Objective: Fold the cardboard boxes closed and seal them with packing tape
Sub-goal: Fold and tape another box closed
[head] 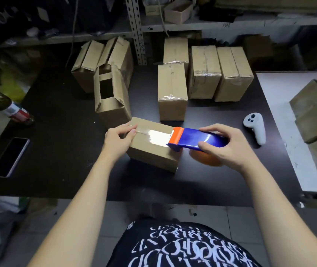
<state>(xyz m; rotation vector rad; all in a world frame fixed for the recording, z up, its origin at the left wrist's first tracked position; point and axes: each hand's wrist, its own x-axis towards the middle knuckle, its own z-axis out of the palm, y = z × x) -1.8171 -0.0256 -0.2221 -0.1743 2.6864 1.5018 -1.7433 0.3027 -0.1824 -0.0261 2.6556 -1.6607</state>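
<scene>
Tape (157,135) lies glossy along the box (150,153) top, between the hands. Left hand (118,141) grips the box's end; right hand (225,145) clasps the blue dispenser (194,139) at the opposite end.

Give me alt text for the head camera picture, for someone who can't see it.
A person's right hand holds a blue and orange tape dispenser against a closed cardboard box, at the end of a shiny tape strip along its seam, while the left hand grips the box's other end. Four taped boxes and three open boxes stand behind it.
</scene>
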